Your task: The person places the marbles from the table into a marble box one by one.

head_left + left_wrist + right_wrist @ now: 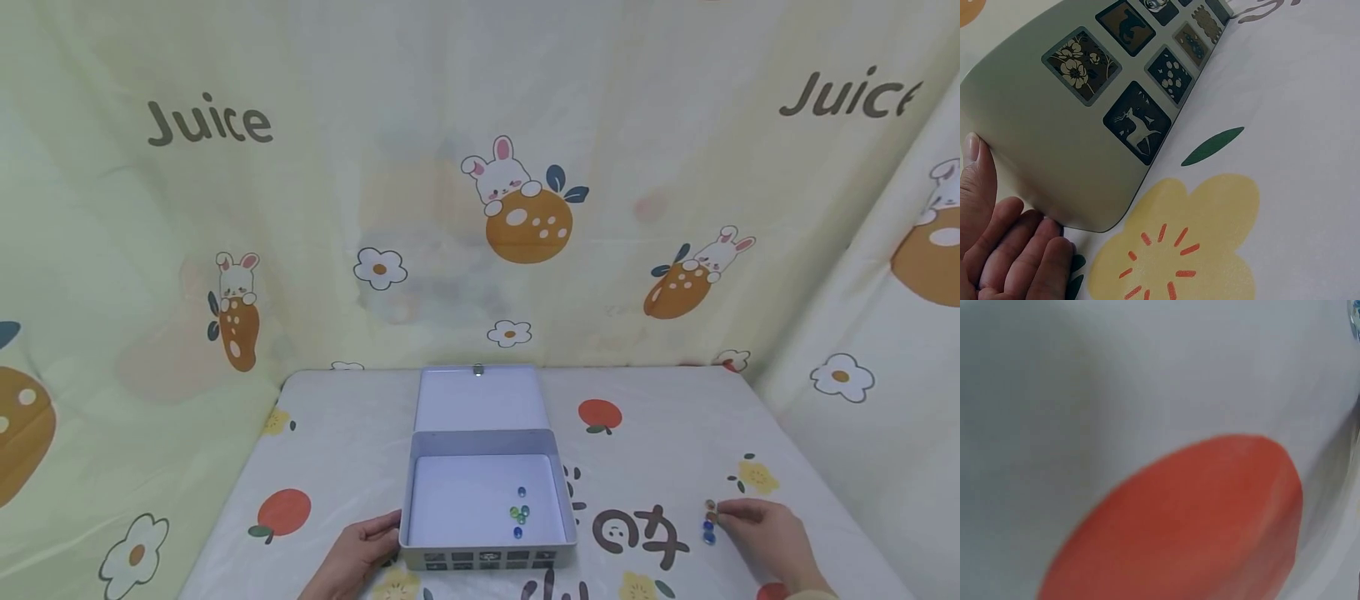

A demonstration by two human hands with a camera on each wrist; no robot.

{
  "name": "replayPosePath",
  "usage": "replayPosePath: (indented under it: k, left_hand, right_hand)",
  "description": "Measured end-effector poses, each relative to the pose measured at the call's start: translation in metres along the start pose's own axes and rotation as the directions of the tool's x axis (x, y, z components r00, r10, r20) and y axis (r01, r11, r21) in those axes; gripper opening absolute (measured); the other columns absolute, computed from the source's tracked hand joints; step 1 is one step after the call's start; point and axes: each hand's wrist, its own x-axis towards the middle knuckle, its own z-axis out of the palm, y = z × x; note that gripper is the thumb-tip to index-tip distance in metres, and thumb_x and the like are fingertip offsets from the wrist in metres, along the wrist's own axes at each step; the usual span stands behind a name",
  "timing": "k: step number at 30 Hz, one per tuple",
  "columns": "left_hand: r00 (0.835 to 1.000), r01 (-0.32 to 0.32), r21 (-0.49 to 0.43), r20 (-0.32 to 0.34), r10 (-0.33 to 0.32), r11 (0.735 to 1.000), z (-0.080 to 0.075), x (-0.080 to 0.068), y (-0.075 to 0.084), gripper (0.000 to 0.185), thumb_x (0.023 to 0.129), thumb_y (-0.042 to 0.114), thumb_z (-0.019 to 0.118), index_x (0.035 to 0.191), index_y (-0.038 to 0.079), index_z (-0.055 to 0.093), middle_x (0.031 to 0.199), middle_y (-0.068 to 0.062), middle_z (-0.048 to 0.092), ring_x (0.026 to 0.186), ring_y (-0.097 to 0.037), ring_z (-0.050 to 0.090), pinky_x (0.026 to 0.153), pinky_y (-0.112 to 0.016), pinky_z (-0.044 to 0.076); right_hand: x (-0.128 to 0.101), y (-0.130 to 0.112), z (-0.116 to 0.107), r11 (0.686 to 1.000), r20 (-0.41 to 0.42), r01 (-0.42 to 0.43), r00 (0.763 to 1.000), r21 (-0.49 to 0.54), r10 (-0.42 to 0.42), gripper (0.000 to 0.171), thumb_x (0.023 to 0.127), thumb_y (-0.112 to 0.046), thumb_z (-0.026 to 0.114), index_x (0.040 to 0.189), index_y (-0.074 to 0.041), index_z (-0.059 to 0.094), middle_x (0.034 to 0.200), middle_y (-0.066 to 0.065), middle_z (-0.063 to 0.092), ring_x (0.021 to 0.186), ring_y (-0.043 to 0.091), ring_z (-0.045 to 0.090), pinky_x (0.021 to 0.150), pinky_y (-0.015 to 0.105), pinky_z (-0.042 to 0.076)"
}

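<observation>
Listing by view, we start with the head camera. Item one: a grey tin box [487,546], lid hinged open toward the far wall, standing mid-table on a printed cloth [345,433]. Inside, near its front right, we count a few glass marbles [519,510], blue and green. Item two: a small cluster of loose marbles [708,525] on the cloth, well to the right of the box. Our right hand [765,533] lies just right of that cluster, fingertips touching it; whether they pinch a marble we cannot tell. Our left hand [363,546] rests against the box's front left corner. The loose marbles sit far nearer the right hand; the box lies to that hand's left.

Left wrist view: the box's rounded corner [1079,162] with picture panels, a deer and flowers among them. The left hand's fingers [1022,256] lie fairly straight beside it, thumb on the wall, bracing rather than clamping.

Right wrist view: blurred cloth with a red print [1191,525]; no hand or marble legible.
</observation>
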Motion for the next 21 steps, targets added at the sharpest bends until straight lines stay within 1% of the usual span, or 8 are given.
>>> replayPosePath:
  k: [4,8,12,15,18,19,20,21]
  left_hand:
    - [1.0,0.0,-0.002,-0.004,0.0,1.0,0.0,-0.001,0.001,0.072,0.097,0.028,0.072,0.15,-0.009,0.041,0.154,-0.025,0.047,0.143,-0.04,0.048,0.11,-0.043,0.054]
    - [1.0,0.003,0.01,-0.008,-0.003,1.0,0.002,0.0,0.001,0.072,0.096,0.03,0.072,0.15,-0.009,0.042,0.154,-0.025,0.047,0.142,-0.04,0.048,0.108,-0.041,0.056]
    - [1.0,0.003,0.013,-0.001,-0.003,1.0,0.003,0.0,0.002,0.073,0.096,0.03,0.072,0.15,-0.009,0.041,0.154,-0.025,0.046,0.143,-0.04,0.048,0.109,-0.042,0.056]
    - [1.0,0.002,0.01,0.002,-0.002,1.0,0.002,0.0,0.002,0.073,0.097,0.03,0.072,0.15,-0.009,0.04,0.155,-0.026,0.045,0.144,-0.04,0.046,0.11,-0.043,0.055]
    - [1.0,0.004,0.005,0.001,-0.004,1.0,0.002,-0.001,0.002,0.073,0.097,0.03,0.072,0.151,-0.009,0.04,0.155,-0.026,0.045,0.145,-0.04,0.045,0.11,-0.043,0.054]
    - [1.0,0.003,0.004,0.001,-0.003,1.0,0.002,-0.001,0.002,0.073,0.097,0.03,0.072,0.151,-0.009,0.04,0.155,-0.026,0.044,0.145,-0.04,0.045,0.11,-0.043,0.054]
    - [1.0,0.003,0.004,-0.001,-0.003,1.0,0.001,-0.001,0.002,0.073,0.097,0.03,0.072,0.15,-0.009,0.04,0.155,-0.026,0.044,0.145,-0.04,0.045,0.11,-0.043,0.054]
    - [1.0,0.003,0.002,-0.002,-0.003,1.0,0.001,-0.001,0.002,0.073,0.096,0.029,0.072,0.15,-0.009,0.041,0.155,-0.026,0.045,0.145,-0.04,0.045,0.11,-0.043,0.054]
  right_hand:
    - [-0.001,-0.002,0.001,1.0,-0.003,-0.014,1.0,0.001,0.014,0.023,0.09,-0.019,0.077,0.106,-0.004,0.078,0.111,0.019,0.077,0.121,0.052,0.058,0.093,0.065,0.049]
    - [-0.003,-0.002,-0.001,1.0,-0.021,-0.015,1.0,0.002,0.015,0.023,0.088,-0.02,0.077,0.106,-0.005,0.079,0.109,0.017,0.078,0.119,0.05,0.06,0.092,0.063,0.05]
    - [-0.005,-0.001,-0.005,0.998,-0.016,-0.048,0.999,0.035,0.049,0.027,0.088,-0.022,0.078,0.109,-0.005,0.078,0.109,0.014,0.078,0.118,0.048,0.06,0.091,0.06,0.052]
    - [-0.006,-0.001,-0.01,0.995,-0.019,-0.072,0.997,0.071,0.074,0.029,0.089,-0.021,0.078,0.113,-0.004,0.077,0.109,0.013,0.079,0.122,0.049,0.059,0.09,0.058,0.056]
    - [-0.008,-0.004,-0.016,0.991,-0.026,-0.076,0.997,0.106,0.079,0.031,0.09,-0.022,0.078,0.115,-0.004,0.076,0.11,0.013,0.079,0.125,0.048,0.058,0.089,0.053,0.06]
    - [-0.008,-0.005,-0.018,0.99,-0.027,-0.075,0.997,0.123,0.079,0.033,0.09,-0.024,0.078,0.117,-0.004,0.075,0.11,0.013,0.079,0.124,0.046,0.06,0.088,0.051,0.062]
    - [-0.009,-0.007,-0.02,0.988,-0.032,-0.071,0.997,0.135,0.076,0.035,0.091,-0.026,0.078,0.118,-0.004,0.075,0.111,0.012,0.079,0.118,0.037,0.067,0.086,0.048,0.063]
    - [-0.011,-0.009,-0.022,0.987,-0.036,-0.066,0.997,0.144,0.072,0.038,0.092,-0.03,0.078,0.119,-0.005,0.074,0.112,0.011,0.079,0.111,0.025,0.071,0.085,0.043,0.064]
